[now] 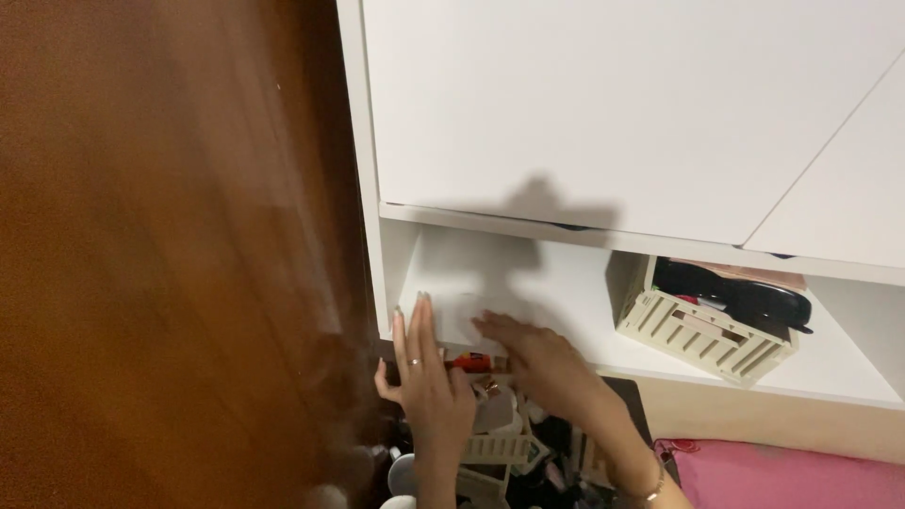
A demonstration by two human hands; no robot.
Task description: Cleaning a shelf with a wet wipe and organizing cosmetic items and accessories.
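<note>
Fingers (pixel 415 325) of left hand (pixel 426 377) flat, spread, right hand (pixel 537 358) flat, small red object (pixel 469 362) between both hands, white shelf (pixel 584 311)

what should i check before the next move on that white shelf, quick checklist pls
1. Left hand flat at the front left corner of the white shelf: ok.
2. Right hand resting on the shelf surface: ok.
3. What lies under the right hand: cannot tell, blurred.
4. Small red item between the hands, at the shelf edge, not gripped: ok.
5. Slatted cream crate stands apart to the right: ok.
6. Clutter crowds the space below the shelf: not ok.
</note>
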